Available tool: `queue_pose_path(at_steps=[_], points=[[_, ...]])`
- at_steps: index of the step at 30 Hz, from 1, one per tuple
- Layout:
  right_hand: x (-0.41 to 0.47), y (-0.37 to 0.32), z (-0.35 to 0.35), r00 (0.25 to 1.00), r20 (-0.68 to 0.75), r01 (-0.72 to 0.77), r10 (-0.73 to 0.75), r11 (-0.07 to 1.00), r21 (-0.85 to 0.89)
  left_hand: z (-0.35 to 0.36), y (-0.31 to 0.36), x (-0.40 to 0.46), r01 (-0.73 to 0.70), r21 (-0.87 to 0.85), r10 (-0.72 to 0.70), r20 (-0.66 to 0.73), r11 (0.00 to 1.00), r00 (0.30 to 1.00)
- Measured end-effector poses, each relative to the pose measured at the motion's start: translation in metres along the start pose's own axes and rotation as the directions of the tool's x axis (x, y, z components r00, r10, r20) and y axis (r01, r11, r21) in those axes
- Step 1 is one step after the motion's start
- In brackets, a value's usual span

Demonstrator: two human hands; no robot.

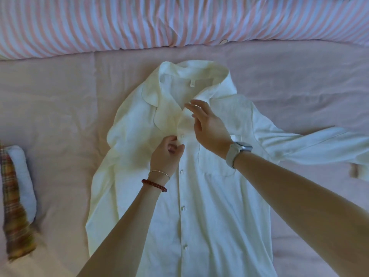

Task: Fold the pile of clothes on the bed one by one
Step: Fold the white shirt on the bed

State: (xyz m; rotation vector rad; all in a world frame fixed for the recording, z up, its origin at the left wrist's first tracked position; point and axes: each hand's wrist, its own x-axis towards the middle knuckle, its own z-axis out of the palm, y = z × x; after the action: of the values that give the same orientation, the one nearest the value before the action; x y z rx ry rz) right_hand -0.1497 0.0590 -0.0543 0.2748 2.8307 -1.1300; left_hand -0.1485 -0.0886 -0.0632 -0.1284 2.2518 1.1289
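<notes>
White shirt [209, 196] flat, face-up on bed [60, 116]. Left hand [166, 154] pinches placket at top button; right hand [207, 126] loose, fingers spread, just beyond. Step: fastening, squaring front. Next likely: flip, fold sleeves inward.

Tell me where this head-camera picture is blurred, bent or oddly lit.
Head view: the plaid cloth at the left edge is smeared by blur, while the white shirt stays fairly sharp; the wide lens bows the striped duvet across the top; light is soft and dim with a pink cast, faint shadows fall under the left hand and right hand, no glare.
</notes>
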Motion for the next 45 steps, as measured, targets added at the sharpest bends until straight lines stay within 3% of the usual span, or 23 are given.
queue_pose_path(at_steps=[4,8,13,16,21,25,28,31,34,36,39,42,45], points=[[-0.074,0.013,0.010,0.984,-0.176,-0.056,0.027,0.985,-0.161,0.016,-0.001,-0.018,0.064,0.005,-0.064,-0.037,0.998,0.997],[-0.158,0.035,0.031,0.982,-0.089,-0.190,0.169,0.918,-0.349,0.029,-0.025,-0.048,0.118,0.068,-0.117,-0.012,0.991,0.993],[-0.251,0.050,0.037,0.886,-0.113,-0.461,0.449,0.832,-0.309,0.035,-0.067,-0.101,0.152,0.170,-0.169,0.087,0.974,0.982],[-0.291,0.048,0.032,0.729,-0.208,-0.684,0.652,0.710,-0.168,0.039,-0.085,-0.131,0.179,0.172,-0.200,0.117,0.969,0.973],[-0.332,0.043,0.019,0.412,-0.134,-0.890,0.901,0.430,0.151,0.043,-0.106,-0.168,0.150,0.212,-0.188,0.172,0.966,0.967],[-0.364,0.040,0.019,0.311,0.046,-0.946,0.949,0.304,0.115,0.041,-0.110,-0.186,0.204,0.213,-0.238,0.147,0.955,0.960],[-0.380,0.036,0.018,0.307,0.013,-0.948,0.952,0.304,0.099,0.039,-0.104,-0.201,0.183,0.192,-0.190,0.015,0.964,0.982],[-0.390,0.031,0.016,0.318,-0.055,-0.946,0.947,0.321,0.056,0.041,-0.112,-0.217,0.213,0.275,-0.221,0.000,0.938,0.975],[-0.400,0.034,0.014,0.307,-0.001,-0.950,0.952,0.306,-0.063,0.042,-0.119,-0.227,0.269,0.414,-0.292,-0.010,0.870,0.956],[-0.402,0.036,0.010,0.272,0.040,-0.950,0.961,0.275,-0.149,0.040,-0.117,-0.230,0.258,0.450,-0.257,-0.065,0.855,0.964],[-0.396,0.037,0.007,0.316,-0.017,-0.937,0.949,0.309,-0.164,0.040,-0.111,-0.229,0.102,0.595,-0.069,-0.077,0.797,0.995],[-0.380,0.038,-0.001,0.405,-0.089,-0.914,0.910,0.401,-0.065,0.045,-0.100,-0.220,-0.088,0.669,0.118,0.001,0.738,0.993],[-0.360,0.046,-0.018,0.477,-0.082,-0.875,0.875,0.482,0.049,0.060,-0.069,-0.204,-0.196,0.662,0.170,0.105,0.723,0.980]])
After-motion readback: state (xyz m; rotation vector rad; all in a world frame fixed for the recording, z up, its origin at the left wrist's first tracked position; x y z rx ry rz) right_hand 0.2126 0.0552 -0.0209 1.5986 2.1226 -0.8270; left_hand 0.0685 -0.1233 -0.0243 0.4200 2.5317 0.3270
